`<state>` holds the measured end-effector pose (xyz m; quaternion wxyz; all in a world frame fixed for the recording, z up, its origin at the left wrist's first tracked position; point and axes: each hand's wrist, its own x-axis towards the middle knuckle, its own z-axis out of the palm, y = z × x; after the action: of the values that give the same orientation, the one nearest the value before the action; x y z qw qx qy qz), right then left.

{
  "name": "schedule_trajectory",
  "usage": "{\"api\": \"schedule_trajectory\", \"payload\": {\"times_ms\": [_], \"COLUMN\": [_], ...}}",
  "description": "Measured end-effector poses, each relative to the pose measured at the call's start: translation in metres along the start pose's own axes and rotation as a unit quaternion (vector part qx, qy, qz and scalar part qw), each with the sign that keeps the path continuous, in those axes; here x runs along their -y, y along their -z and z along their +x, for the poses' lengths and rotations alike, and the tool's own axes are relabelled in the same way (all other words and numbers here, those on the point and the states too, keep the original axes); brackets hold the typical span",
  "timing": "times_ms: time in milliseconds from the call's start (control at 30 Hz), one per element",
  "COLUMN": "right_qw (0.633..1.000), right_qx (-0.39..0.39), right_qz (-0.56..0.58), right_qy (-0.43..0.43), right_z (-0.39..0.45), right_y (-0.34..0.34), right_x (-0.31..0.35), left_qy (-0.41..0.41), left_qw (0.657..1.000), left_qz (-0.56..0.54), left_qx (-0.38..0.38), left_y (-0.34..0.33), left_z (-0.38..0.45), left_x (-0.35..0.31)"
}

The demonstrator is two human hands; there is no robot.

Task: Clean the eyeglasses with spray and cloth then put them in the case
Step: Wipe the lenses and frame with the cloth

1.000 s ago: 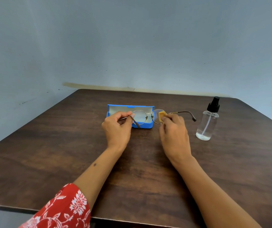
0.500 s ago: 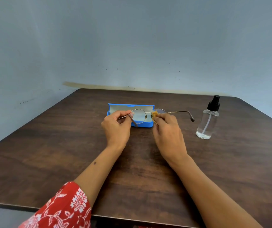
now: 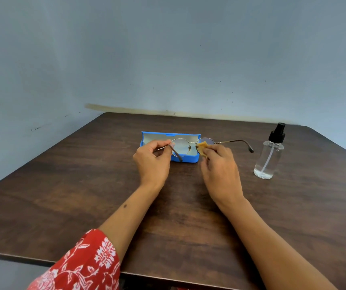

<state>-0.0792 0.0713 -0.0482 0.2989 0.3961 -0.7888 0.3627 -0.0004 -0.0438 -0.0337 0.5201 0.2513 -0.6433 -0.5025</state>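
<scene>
Thin metal round-lens eyeglasses (image 3: 191, 143) are held up over the table in front of an open blue case (image 3: 185, 159). My left hand (image 3: 152, 162) pinches the left temple arm near its hinge. My right hand (image 3: 220, 170) presses a small tan cloth (image 3: 203, 147) against the right lens, which the cloth and fingers partly hide. The right temple arm (image 3: 237, 142) sticks out to the right, unfolded. A clear spray bottle (image 3: 269, 155) with a black pump top stands upright to the right of my right hand, apart from it.
The dark wooden table (image 3: 84, 195) meets a grey-blue wall at the back and left. Its front edge runs just under my forearms. A red floral sleeve (image 3: 80, 264) covers my left upper arm at the bottom left.
My right hand with the cloth shifted left along the right lens toward the bridge, then stayed there. My left hand kept its hold on the temple arm.
</scene>
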Motion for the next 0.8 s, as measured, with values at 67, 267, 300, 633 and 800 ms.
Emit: {"api": "schedule_trajectory", "payload": {"times_ms": [67,267,300,633,800], "right_qw": [1.0,1.0,1.0,1.0,1.0], "right_qx": [-0.014,0.003,0.004,0.005,-0.003], "right_qz": [-0.002,0.008,0.011,0.008,0.012], "right_qy": [-0.026,0.005,0.014,-0.016,-0.022], "right_z": [0.002,0.001,0.001,0.001,0.002], "right_y": [0.003,-0.002,-0.003,0.001,0.002], "right_x": [-0.003,0.001,0.002,0.004,0.005], "left_qy": [-0.011,-0.004,-0.001,-0.002,0.004], "left_qw": [1.0,1.0,1.0,1.0,1.0], "left_qz": [0.008,0.01,0.007,0.016,0.001], "left_qx": [0.001,-0.002,-0.003,-0.007,-0.011], "left_y": [-0.001,-0.001,-0.001,0.001,0.001], "left_z": [0.0,0.001,0.001,0.001,0.002], "left_x": [-0.001,0.001,0.001,-0.001,-0.001]}}
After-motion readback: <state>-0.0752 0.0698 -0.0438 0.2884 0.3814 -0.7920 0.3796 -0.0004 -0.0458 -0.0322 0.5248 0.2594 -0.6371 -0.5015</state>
